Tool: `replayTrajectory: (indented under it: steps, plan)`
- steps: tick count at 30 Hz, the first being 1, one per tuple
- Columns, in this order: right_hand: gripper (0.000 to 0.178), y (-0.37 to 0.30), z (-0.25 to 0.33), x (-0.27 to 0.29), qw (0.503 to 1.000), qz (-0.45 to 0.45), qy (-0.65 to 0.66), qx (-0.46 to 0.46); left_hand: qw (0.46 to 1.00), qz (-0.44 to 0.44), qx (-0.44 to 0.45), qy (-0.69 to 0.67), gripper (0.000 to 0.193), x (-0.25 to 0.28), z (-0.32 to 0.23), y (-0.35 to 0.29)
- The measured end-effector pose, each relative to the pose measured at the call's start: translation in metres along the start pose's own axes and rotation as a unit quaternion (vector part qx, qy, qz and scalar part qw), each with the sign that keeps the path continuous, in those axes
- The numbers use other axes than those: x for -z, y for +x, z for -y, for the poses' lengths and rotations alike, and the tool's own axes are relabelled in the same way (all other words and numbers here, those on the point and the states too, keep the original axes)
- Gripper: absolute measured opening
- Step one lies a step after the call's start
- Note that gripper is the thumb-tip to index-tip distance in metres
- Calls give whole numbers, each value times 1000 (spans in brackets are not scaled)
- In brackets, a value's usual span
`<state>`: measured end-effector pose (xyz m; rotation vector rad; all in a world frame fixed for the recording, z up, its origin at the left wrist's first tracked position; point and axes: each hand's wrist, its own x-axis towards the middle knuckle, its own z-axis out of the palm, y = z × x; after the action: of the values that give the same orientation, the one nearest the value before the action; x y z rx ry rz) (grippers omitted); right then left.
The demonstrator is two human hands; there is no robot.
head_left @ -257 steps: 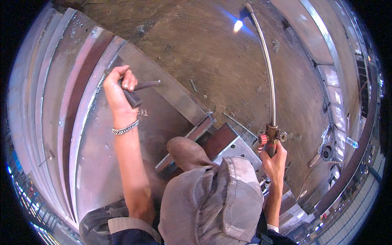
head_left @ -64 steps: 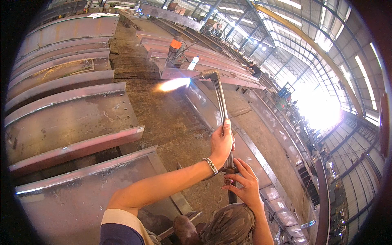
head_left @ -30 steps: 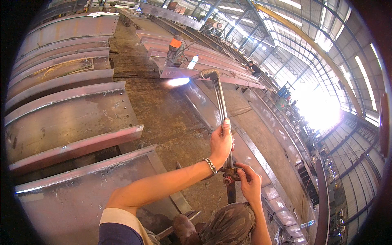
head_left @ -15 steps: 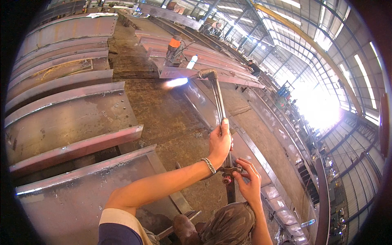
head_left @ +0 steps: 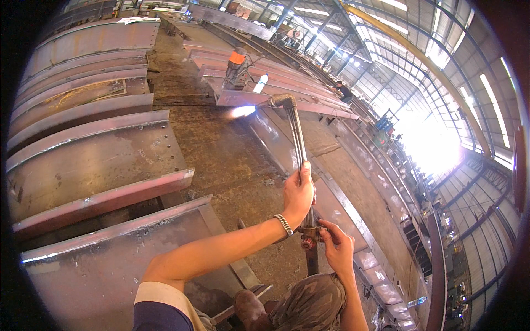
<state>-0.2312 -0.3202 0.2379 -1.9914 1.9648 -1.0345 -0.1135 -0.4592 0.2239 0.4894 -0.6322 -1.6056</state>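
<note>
A lit cutting torch (head_left: 297, 138) stands upright before me, its bent head pointing left with a bright blue-white flame (head_left: 243, 112) at the tip. My left hand (head_left: 298, 194) is wrapped round the torch's metal tubes, thumb along them. Lower down, my right hand (head_left: 338, 248) pinches a valve knob on the right side of the torch body, its fingers curled in. A red knob (head_left: 307, 243) sits on the front of the body. Below it the handle runs down toward my knee.
Large steel beams (head_left: 99, 160) lie in rows on the left. An orange-topped machine (head_left: 236, 63) and a plastic bottle (head_left: 260, 83) stand on beams ahead. Another person (head_left: 343, 91) is farther back. A long beam (head_left: 345, 207) runs along my right.
The fingers of my right hand have curled in at the valve knob. The flame looks shorter and whiter. My left hand keeps its grip on the torch.
</note>
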Motion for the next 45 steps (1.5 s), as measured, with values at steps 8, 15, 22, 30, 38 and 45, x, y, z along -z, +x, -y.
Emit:
replayTrajectory:
  steps: [8,15,22,30,38,45]
  plan:
    - [24,1,4,1,1000,7,9,-12,1000,1,1,4,50,1,-1,-1]
    - [36,2,8,4,987,-10,-53,148,1000,3,4,5,50,0,-1,0]
    - [49,2,12,5,982,101,-74,142,1000,6,-5,10,50,1,-1,-1]
    - [49,2,13,6,965,146,-125,181,1000,-4,3,11,51,2,0,2]
    - [44,2,15,5,962,161,-126,182,1000,-1,3,13,52,3,0,2]
    - [44,2,19,6,961,178,-117,177,1000,0,3,11,53,4,2,4]
